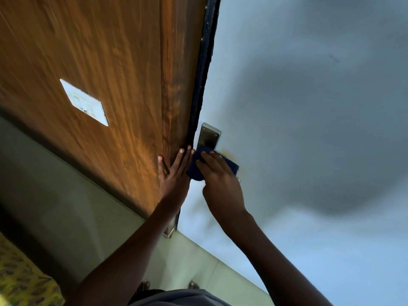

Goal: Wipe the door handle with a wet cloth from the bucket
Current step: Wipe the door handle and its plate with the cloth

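Blue cloth (212, 166) pressed to the door handle, wiping under way.

Our right hand (220, 180) closes on the cloth and holds it over the handle just below the metal plate (209, 135), so the lever itself is hidden. Our left hand (175, 171) lies flat, fingers spread, on the wooden frame (110, 74) beside the dark door edge (204, 74). We judge the wipe begun; a brownish smudge near the plate and the plate's top look untouched. No bucket shows.
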